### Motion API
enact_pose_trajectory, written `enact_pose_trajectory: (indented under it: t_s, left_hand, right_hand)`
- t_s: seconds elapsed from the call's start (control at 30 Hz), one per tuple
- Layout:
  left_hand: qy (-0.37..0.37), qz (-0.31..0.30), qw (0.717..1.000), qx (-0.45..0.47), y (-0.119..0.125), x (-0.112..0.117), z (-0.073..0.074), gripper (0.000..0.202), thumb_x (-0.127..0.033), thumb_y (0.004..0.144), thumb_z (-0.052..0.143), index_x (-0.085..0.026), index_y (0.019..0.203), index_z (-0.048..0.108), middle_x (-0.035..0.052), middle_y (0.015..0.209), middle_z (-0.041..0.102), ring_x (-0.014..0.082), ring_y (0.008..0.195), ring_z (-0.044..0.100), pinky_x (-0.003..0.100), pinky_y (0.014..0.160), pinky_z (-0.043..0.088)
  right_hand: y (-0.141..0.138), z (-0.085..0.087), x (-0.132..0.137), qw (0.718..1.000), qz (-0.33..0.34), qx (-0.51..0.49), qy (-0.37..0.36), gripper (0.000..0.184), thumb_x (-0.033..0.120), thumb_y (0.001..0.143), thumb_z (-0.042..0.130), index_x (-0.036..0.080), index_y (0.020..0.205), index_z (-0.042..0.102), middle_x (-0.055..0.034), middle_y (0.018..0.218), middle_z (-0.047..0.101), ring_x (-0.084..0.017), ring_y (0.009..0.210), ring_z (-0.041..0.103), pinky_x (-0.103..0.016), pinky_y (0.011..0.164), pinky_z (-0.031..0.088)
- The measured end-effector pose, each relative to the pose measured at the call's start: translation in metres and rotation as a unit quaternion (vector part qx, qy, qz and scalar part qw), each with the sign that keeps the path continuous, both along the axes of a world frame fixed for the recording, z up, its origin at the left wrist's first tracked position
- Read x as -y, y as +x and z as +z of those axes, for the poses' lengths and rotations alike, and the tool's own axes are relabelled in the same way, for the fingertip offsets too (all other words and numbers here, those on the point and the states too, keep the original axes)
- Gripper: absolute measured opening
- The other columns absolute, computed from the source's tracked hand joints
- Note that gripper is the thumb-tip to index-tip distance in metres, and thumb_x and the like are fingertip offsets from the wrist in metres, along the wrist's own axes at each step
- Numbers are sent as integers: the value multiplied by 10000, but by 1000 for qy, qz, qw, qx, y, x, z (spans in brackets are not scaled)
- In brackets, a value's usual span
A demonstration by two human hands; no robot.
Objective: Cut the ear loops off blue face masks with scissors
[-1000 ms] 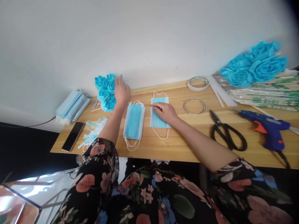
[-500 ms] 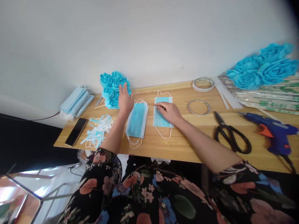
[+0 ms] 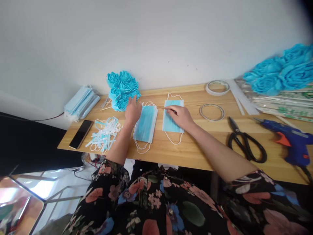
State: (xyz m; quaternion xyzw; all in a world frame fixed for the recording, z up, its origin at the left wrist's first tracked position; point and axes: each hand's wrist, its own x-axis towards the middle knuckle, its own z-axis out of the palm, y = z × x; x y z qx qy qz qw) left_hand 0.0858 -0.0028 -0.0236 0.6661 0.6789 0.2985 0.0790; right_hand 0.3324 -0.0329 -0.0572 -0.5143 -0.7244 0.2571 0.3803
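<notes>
My left hand (image 3: 133,110) is open, fingers apart, at the lower right edge of a bunch of blue crepe-like flowers (image 3: 122,88). Just right of it lies a stack of blue face masks (image 3: 146,124) with white ear loops. My right hand (image 3: 180,116) rests over a single face mask (image 3: 168,123), its fingers closed together. A small dark bit shows between those fingers and a thin pale line runs out from the fingertips; what they hold is not clear.
At left are more masks (image 3: 79,101), a phone (image 3: 81,133) and cut mask strips (image 3: 105,133). At right are a tape roll (image 3: 207,90), a thinner ring (image 3: 201,114), black scissors (image 3: 244,140), a blue glue gun (image 3: 290,140) and more blue flowers (image 3: 281,73) on wrapped sticks.
My left hand has drawn back and down from over the blue flowers. My right hand stays on the single mask. The whole view has shifted slightly.
</notes>
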Motion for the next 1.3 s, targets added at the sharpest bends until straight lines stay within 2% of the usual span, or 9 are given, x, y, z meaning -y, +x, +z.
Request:
enact_pose_trajectory:
  t_s: [0.2,0.33,0.47,0.67,0.77,0.87,1.1,1.2,1.3]
  left_hand:
    - [15,-117,993,-24,-2,27,-3,453,-253,952,471,-125,1379,549,202,1469,547,325,1470,398,521,1196,335]
    - [-8,-77,997,-15,-13,32,-10,433,-208,933,457,-112,1340,571,229,1453,551,353,1392,498,556,1148,393]
    - [-15,-49,999,-10,-24,37,-9,440,-241,930,491,-119,1341,592,236,1475,534,366,1424,460,572,1148,389]
    - [47,-38,998,-1,-43,53,4,426,-277,945,517,-188,1352,604,166,1461,575,319,1454,427,531,1167,385]
    - [56,-34,998,4,-46,56,10,424,-295,955,527,-210,1364,596,164,1533,497,328,1446,437,520,1138,425]
    - [93,-48,994,14,-46,49,19,432,-331,975,522,-221,1391,565,158,1611,383,317,1442,440,495,1119,454]
    - [174,-18,985,0,-51,24,59,390,-351,984,514,-191,1328,604,161,1597,398,281,1288,585,432,1052,512]
    - [206,-32,978,7,-45,31,63,343,-327,986,486,-192,1253,656,133,1476,553,259,1262,601,400,1022,527]
    - [158,-67,985,24,-37,46,47,317,-305,972,481,-198,1168,706,100,1231,716,235,1134,666,391,982,545]
  right_hand:
    - [0,0,-1,1000,3,1,-2,274,228,936,541,257,1095,763,-37,1074,787,-222,992,726,-378,892,546]
    - [0,1,1,1000,1,7,-1,278,219,934,539,259,1091,764,-35,1071,789,-227,991,725,-381,886,541]
    - [0,2,1,1000,2,5,-2,276,224,935,538,265,1086,766,-32,1071,787,-228,993,723,-381,891,540]
    - [1,1,0,1000,2,5,0,274,228,935,538,252,1085,766,-41,1067,789,-235,987,726,-392,891,543]
    - [1,1,0,1000,5,6,0,276,225,934,538,241,1089,766,-48,1068,789,-238,990,727,-388,888,542]
    - [0,0,0,1000,3,6,0,273,228,935,539,236,1087,765,-47,1063,790,-238,982,728,-385,878,542]
    - [1,-2,-1,1000,-1,2,4,260,236,928,546,261,1061,768,-35,1022,794,-231,952,731,-397,882,551]
    - [1,-1,0,1000,2,0,16,273,233,931,530,254,1069,765,-40,1023,791,-225,969,728,-389,900,547]
    - [2,1,1,999,0,-5,41,288,231,940,510,254,1084,758,-45,1041,787,-218,974,726,-378,900,546]
